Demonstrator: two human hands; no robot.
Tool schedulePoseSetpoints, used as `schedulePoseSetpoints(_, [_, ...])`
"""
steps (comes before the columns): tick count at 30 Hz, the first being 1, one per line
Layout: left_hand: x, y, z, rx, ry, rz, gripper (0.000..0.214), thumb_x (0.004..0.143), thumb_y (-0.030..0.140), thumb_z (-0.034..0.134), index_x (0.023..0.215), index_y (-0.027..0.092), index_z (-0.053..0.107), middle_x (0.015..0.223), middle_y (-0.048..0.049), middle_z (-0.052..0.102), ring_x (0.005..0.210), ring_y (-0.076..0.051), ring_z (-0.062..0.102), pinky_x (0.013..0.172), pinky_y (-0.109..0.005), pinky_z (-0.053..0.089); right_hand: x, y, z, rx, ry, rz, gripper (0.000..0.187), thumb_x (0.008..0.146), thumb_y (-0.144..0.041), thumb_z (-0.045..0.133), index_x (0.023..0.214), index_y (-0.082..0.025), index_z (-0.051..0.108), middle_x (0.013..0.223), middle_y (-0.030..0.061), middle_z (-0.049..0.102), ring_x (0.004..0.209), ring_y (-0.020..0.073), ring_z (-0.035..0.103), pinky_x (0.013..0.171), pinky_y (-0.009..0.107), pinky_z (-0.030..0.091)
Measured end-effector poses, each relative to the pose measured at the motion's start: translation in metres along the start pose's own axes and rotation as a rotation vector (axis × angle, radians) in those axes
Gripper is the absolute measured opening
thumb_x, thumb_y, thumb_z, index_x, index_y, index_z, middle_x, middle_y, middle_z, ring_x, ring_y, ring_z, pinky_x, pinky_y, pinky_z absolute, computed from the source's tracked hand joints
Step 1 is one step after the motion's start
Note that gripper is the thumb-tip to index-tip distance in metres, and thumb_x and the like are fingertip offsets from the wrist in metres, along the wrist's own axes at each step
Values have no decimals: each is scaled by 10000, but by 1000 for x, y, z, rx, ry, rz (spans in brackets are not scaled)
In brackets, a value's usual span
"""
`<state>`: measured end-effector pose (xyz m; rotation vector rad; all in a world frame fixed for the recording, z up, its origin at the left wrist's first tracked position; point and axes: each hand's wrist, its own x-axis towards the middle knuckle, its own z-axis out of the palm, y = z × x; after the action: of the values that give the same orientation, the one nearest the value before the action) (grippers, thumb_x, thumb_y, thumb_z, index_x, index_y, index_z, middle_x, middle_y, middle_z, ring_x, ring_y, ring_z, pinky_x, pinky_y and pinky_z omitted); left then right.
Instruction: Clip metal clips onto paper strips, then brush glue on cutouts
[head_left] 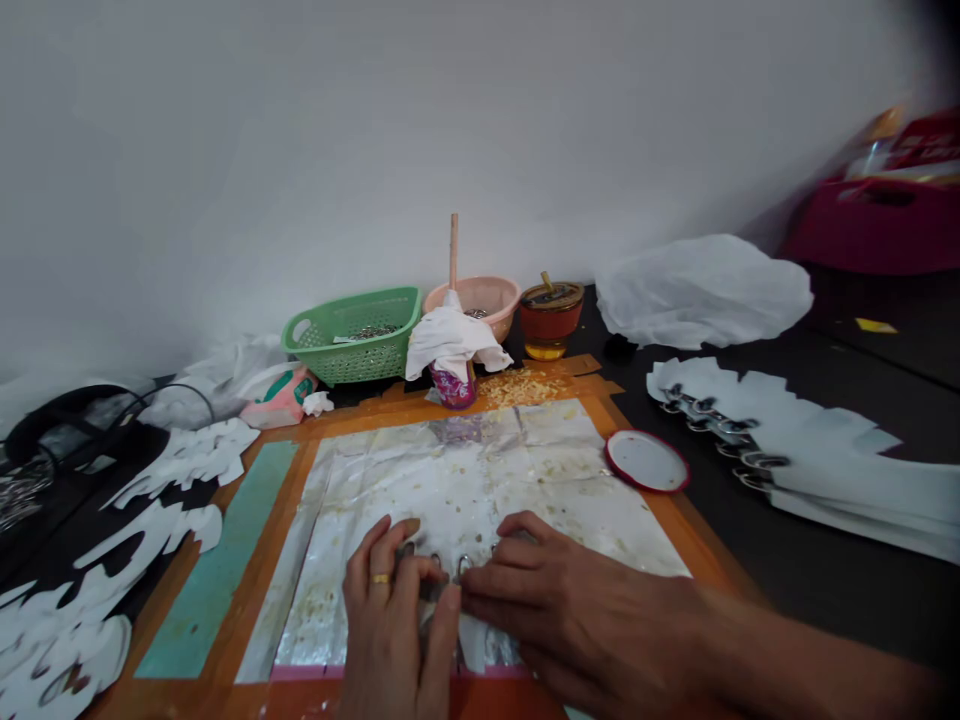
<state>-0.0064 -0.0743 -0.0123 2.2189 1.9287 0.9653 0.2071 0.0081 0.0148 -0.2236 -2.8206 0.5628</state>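
Low in the middle, both my hands work close together over a stained white sheet [555,490]. Between them is a white strip [471,642] with several small metal rings [463,568] along its far edge, mostly covered by the fingers. My left hand [397,610], with a gold-coloured ring on one finger, is closed on the left part of this piece. Thumb and fingers of my right hand [559,595] are pressed together at the metal rings on its right side. How the fingertips grip is partly hidden.
White cut-out pieces [165,535] lie left; a layered stack with rings [810,440] lies right. Behind are a green basket [352,345], a pink bowl [491,295], a cloth-wrapped stick [454,250] and an amber jar [551,320]. A red-rimmed lid [646,461] sits right.
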Motion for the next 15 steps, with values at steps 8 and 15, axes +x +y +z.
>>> schedulePoseSetpoints(8, [6, -21, -2, 34, -183, 34, 124, 958, 248, 535, 900, 268, 643, 1330, -93, 564, 1332, -337, 405, 985, -638, 501, 1, -1, -2, 39, -46, 26, 296, 916, -215, 519, 1185, -132, 612, 1139, 104, 669, 959, 240, 559, 963, 429, 333])
schedulePoseSetpoints(15, [6, -28, -2, 19, -230, -16, 155, 945, 248, 539, 849, 266, 659, 1359, -77, 578, 1358, -343, 400, 1014, -670, 483, -1, 0, -2, 45, -21, 16, 339, 904, -207, 519, 1224, -129, 597, 1147, 114, 671, 945, 242, 549, 961, 432, 346])
